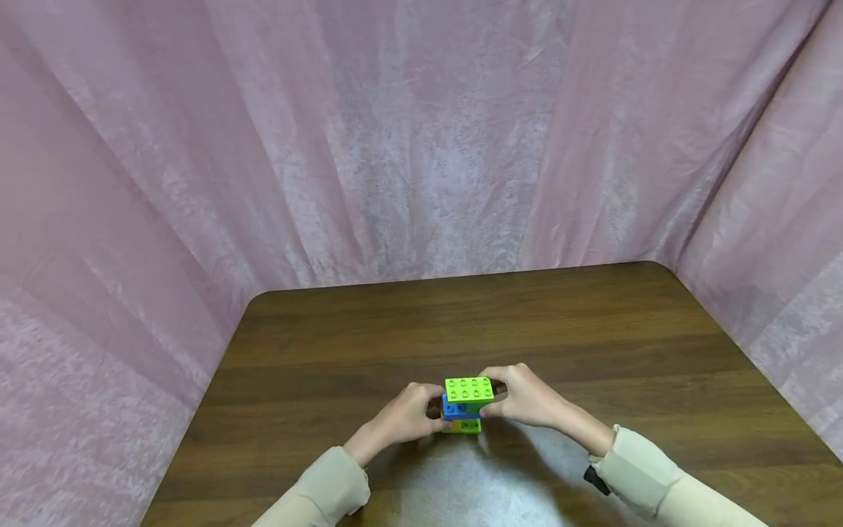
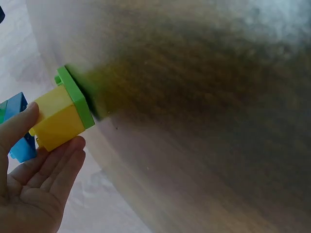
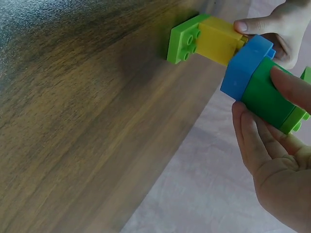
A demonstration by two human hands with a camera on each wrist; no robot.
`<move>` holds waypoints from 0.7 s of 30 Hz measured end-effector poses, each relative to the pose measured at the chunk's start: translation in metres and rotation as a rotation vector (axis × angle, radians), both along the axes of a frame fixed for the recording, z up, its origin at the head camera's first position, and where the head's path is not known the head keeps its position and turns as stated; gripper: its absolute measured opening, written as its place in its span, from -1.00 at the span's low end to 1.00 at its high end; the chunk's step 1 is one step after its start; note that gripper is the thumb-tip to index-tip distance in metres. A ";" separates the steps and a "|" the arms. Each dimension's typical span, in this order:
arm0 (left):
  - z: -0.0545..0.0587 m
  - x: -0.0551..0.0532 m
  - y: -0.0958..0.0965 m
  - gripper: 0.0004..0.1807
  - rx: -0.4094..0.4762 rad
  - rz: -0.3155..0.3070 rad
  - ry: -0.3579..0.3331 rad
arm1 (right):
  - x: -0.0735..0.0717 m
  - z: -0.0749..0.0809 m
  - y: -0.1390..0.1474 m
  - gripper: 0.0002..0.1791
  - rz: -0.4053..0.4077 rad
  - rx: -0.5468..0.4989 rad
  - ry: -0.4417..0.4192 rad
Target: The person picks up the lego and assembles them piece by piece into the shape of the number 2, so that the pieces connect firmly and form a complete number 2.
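A small tower of toy building bricks stands between both hands on the table. At its base is a light green brick [image 3: 176, 44], with a yellow brick [image 2: 60, 119] on it. My left hand [image 1: 408, 413] pinches the yellow brick, thumb on one side and fingers on the other. Above that come a blue brick [image 3: 244, 68] and a dark green brick [image 3: 265, 90], capped by a light green studded brick [image 1: 469, 389]. My right hand [image 1: 530, 399] grips the dark green brick. Yellow studs show at the joint, where the blue brick sits at an angle to the yellow one.
The brown wood-grain table [image 1: 316, 344] has rounded far corners. Pink curtains [image 1: 428, 146] hang behind it and along both sides. A bright patch of light [image 1: 461, 483] lies on the tabletop near the front.
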State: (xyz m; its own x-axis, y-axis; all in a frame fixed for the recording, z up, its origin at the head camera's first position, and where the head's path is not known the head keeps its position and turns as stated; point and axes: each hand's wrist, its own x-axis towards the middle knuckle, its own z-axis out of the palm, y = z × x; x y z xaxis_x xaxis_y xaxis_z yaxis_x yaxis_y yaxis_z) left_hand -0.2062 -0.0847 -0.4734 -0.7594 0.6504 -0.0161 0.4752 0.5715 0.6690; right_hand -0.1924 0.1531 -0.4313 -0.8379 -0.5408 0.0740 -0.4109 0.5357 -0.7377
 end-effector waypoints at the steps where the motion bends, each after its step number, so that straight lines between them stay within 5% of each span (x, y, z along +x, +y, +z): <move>1: 0.000 0.000 0.000 -0.69 -0.007 -0.002 0.007 | 0.000 0.000 0.000 -0.64 0.001 0.003 0.004; 13: -0.006 0.005 -0.002 -0.60 0.022 -0.019 0.040 | 0.000 -0.004 -0.002 -0.66 -0.002 0.043 0.026; 21: -0.007 0.006 -0.003 -0.66 0.099 -0.021 -0.016 | 0.000 -0.003 -0.004 -0.68 0.000 0.054 0.046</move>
